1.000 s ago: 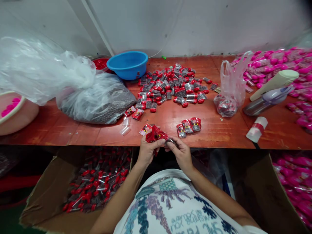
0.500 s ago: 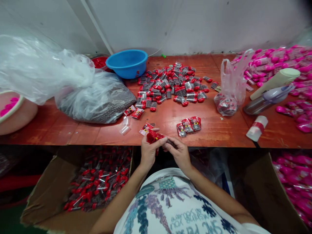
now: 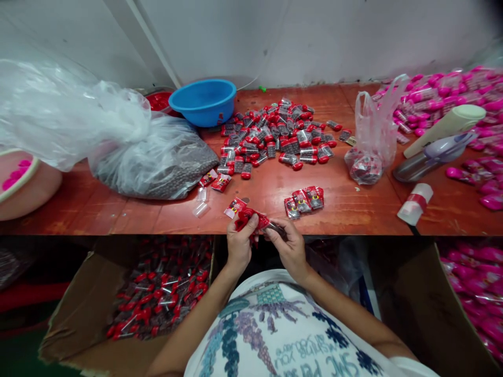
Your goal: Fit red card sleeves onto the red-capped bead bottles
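Just past the table's front edge, my left hand [image 3: 239, 245] is closed on a red printed packet [image 3: 244, 217], thumb on top. My right hand [image 3: 290, 247] grips a small dark tube-like piece [image 3: 276, 229] between thumb and fingers, its end against the packet's right side. Whether that end is inside the packet I cannot tell. Another printed packet [image 3: 234, 207] lies on the table right behind my left hand. To the right, three filled red packets [image 3: 302, 202] overlap in a row. Two more red packets [image 3: 220, 182] and clear plastic tubes [image 3: 201, 209] lie to the left.
Red-capped dark containers [image 3: 275, 133] are heaped at the back, beside a blue basin [image 3: 202, 104]. A large clear bag [image 3: 153, 162] of dark beads fills the left. At right stand a small plastic bag [image 3: 371, 152], bottles [image 3: 428, 159] and pink containers [image 3: 440, 97]. Below is a cardboard box [image 3: 74, 309].
The red packet has shifted slightly right in my left hand, and its front now spreads over my fingers. More of the dark piece shows at my right fingertips.
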Motion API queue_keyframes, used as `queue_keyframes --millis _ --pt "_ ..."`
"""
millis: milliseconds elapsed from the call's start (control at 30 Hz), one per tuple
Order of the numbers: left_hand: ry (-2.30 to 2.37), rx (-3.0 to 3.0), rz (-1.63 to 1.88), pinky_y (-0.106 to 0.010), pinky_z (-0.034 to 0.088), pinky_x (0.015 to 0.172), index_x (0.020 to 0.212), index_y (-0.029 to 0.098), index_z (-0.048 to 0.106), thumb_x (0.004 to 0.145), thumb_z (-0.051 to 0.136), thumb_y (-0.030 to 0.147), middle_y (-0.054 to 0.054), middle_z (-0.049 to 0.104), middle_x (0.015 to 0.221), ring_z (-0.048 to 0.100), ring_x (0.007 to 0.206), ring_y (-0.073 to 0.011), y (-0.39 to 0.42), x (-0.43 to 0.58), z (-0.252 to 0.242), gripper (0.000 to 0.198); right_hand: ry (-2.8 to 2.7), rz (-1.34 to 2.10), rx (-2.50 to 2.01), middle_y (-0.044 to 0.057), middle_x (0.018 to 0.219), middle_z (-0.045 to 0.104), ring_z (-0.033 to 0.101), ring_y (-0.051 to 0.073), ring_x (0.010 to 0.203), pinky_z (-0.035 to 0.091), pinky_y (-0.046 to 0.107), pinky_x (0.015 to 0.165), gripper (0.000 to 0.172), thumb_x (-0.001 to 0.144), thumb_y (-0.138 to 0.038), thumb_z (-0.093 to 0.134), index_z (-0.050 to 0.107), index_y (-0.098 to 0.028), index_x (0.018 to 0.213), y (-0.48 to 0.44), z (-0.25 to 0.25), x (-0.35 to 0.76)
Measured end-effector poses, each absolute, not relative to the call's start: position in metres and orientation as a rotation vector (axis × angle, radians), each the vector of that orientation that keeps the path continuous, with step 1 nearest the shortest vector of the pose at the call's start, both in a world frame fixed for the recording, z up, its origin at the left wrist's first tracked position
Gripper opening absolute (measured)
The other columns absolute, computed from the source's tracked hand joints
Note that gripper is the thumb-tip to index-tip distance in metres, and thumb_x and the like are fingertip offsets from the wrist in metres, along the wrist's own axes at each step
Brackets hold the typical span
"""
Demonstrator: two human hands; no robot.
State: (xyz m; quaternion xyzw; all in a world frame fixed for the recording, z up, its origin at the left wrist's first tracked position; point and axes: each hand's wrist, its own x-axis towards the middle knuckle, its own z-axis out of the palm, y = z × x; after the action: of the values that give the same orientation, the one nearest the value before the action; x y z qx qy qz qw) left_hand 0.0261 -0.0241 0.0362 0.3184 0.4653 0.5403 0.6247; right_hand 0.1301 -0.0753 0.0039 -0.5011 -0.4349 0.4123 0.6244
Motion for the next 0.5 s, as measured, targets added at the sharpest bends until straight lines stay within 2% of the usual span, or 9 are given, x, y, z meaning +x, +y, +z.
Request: queue_keyframes --millis 133,267,400,500 --pt "1.064 0.7 1.255 -0.017 0.034 0.036 0.073 0.016 0.062 0.065 0.077 0.032 0.003 0.06 0.057 0.045 0.04 -0.0056 -0.0264 0.0303 0.0382 0.024 -1.002 0.941 -1.148 0.003 0.101 0.06 0.061 0.018 0.09 0.052 0.033 0.081 0.022 0.087 -0.028 0.059 0.061 -0.026 0.109 -0.0761 0.0031 0.1313" --pt "0.989 0.728 1.214 -0.018 0.037 0.038 0.089 0.018 0.063 0.067 0.077 0.029 0.004 0.06 0.061 0.048 0.045 -0.0073 -0.0281 0.0308 0.0358 0.028 -0.967 0.882 -1.186 0.004 0.098 0.06 0.06 0.018 0.09 0.05 0.033 0.082 0.022 0.085 -0.028 0.062 0.062 -0.025 0.106 -0.0748 0.0014 0.1334" --pt "0.975 0.747 1.139 -0.017 0.038 0.041 0.088 0.016 0.065 0.063 0.079 0.022 0.001 0.064 0.068 0.05 0.048 -0.0065 -0.0282 0.0289 0.0334 0.029 -0.937 0.9 -1.161 0.003 0.097 0.061 0.06 0.018 0.09 0.05 0.032 0.083 0.021 0.081 -0.028 0.066 0.063 -0.024 0.102 -0.0735 0.002 0.1352" --pt "0.972 0.747 1.121 -0.016 0.038 0.042 0.094 0.018 0.066 0.057 0.081 0.016 0.003 0.063 0.066 0.05 0.048 -0.0059 -0.0262 0.0252 0.0346 0.04 -0.89 1.035 -1.116 0.002 0.096 0.063 0.061 0.016 0.085 0.053 0.03 0.076 0.022 0.081 -0.029 0.066 0.063 -0.025 0.102 -0.0742 0.005 0.1358"
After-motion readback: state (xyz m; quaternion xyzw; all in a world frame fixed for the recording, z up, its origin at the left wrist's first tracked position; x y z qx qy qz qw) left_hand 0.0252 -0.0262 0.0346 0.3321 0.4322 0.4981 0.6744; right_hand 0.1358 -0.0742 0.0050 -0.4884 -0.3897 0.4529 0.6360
